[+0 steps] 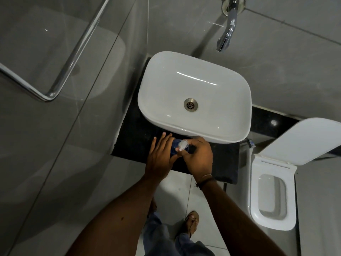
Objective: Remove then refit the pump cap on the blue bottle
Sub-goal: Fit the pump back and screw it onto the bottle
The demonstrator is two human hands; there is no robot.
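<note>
The blue bottle [175, 145] stands upright on the black counter [134, 139], just in front of the white basin. I look down on its white pump cap [183, 145], which sits on top of the bottle. My left hand [161, 156] wraps around the bottle's left side, fingers pointing toward the basin. My right hand [198, 157] comes in from the right, with thumb and fingers pinched on the pump cap. Both hands hide most of the bottle's body.
A white basin [238, 115] sits on the counter, with a chrome tap [227, 32] on the wall above it. A toilet [273, 198] with its lid raised stands to the right. A chrome rail [60, 74] is on the glass panel at left.
</note>
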